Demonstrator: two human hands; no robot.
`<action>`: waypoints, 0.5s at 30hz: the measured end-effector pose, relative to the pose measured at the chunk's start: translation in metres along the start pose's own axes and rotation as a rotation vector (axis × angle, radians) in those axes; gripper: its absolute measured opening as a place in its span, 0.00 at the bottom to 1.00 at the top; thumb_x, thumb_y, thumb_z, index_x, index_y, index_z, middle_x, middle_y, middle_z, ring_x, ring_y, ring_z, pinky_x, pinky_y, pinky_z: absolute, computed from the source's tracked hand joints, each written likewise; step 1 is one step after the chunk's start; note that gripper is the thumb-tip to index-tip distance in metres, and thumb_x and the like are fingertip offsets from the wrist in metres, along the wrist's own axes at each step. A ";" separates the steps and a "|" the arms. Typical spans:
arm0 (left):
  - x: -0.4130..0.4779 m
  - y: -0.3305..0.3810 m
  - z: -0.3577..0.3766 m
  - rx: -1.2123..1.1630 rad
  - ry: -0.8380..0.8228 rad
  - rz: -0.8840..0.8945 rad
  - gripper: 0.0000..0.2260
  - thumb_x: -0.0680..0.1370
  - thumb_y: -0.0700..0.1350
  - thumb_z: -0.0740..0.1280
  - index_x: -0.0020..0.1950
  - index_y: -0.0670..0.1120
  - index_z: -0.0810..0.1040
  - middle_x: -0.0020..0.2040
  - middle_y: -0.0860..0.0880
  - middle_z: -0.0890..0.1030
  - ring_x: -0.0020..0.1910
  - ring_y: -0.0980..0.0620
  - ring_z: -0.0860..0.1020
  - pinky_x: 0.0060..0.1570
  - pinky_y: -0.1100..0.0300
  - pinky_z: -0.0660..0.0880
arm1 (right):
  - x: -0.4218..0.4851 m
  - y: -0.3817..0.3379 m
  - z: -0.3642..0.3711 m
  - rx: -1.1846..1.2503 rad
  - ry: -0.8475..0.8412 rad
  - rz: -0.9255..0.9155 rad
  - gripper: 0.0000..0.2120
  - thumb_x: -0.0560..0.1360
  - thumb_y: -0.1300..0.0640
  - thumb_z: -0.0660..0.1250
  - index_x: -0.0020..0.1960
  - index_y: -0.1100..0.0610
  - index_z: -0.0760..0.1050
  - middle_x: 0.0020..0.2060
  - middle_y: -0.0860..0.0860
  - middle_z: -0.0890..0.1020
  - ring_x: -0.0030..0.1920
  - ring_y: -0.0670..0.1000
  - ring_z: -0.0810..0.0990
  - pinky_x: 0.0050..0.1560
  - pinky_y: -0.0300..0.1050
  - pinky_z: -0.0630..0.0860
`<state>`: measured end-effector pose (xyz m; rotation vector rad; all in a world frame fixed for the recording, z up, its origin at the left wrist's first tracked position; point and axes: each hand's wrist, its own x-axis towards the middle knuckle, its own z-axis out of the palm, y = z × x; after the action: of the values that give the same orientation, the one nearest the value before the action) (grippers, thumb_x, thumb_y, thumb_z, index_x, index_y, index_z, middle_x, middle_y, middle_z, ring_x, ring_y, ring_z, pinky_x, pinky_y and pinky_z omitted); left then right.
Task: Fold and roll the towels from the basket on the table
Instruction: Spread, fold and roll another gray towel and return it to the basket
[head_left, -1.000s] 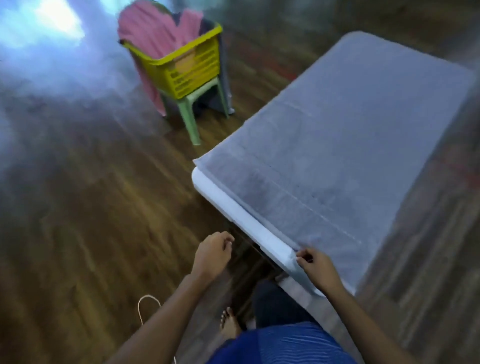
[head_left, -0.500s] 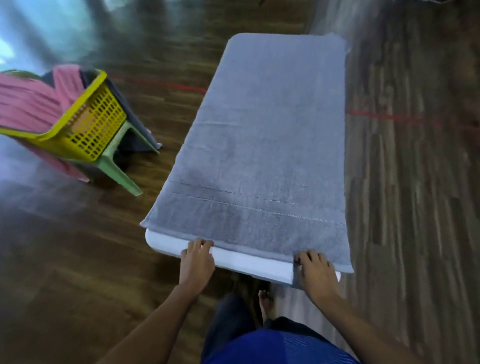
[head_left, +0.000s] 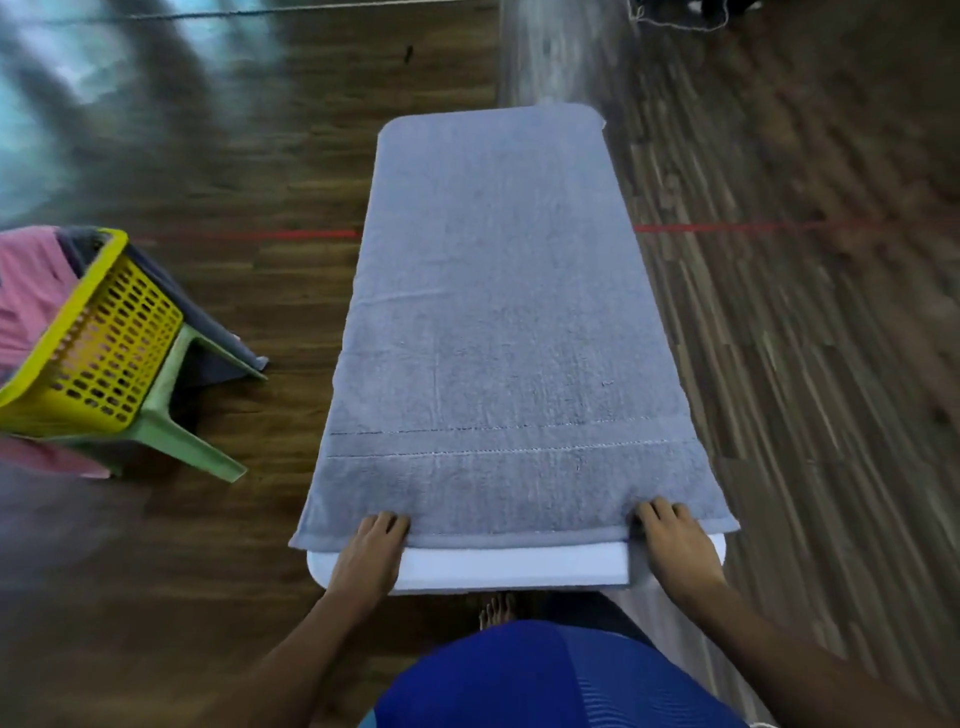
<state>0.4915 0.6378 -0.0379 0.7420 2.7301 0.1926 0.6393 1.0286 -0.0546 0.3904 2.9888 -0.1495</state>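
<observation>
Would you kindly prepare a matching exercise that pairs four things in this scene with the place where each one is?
Things:
1. grey towel
2. yellow basket
3. pink towel
4. left hand

Places:
A. on the green stool
B. at the grey towel's near edge
C. spread along the white table
D. draped in the yellow basket

Pairs: 1-C, 2-A, 3-D, 4-B.
</observation>
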 end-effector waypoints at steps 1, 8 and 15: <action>0.001 -0.003 0.000 0.052 -0.014 0.046 0.23 0.60 0.34 0.76 0.54 0.46 0.77 0.47 0.48 0.78 0.44 0.45 0.78 0.34 0.54 0.79 | 0.000 -0.002 0.002 0.006 -0.006 0.031 0.19 0.55 0.72 0.77 0.42 0.58 0.77 0.37 0.54 0.76 0.35 0.58 0.75 0.29 0.53 0.75; 0.008 -0.009 0.004 0.224 0.033 0.186 0.31 0.49 0.31 0.77 0.49 0.44 0.73 0.42 0.46 0.76 0.38 0.45 0.74 0.30 0.53 0.77 | -0.005 -0.003 -0.004 0.137 -0.060 0.113 0.14 0.65 0.69 0.68 0.48 0.57 0.77 0.45 0.53 0.78 0.44 0.59 0.75 0.39 0.54 0.75; 0.010 -0.012 0.004 0.157 0.138 0.052 0.21 0.58 0.31 0.74 0.46 0.43 0.75 0.39 0.45 0.76 0.35 0.43 0.74 0.32 0.53 0.74 | -0.011 0.004 -0.013 0.148 -0.052 0.087 0.13 0.72 0.65 0.65 0.53 0.53 0.73 0.50 0.49 0.76 0.52 0.55 0.75 0.48 0.50 0.71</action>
<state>0.4789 0.6326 -0.0463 0.8731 2.8839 0.0419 0.6500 1.0315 -0.0404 0.5223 2.9121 -0.3685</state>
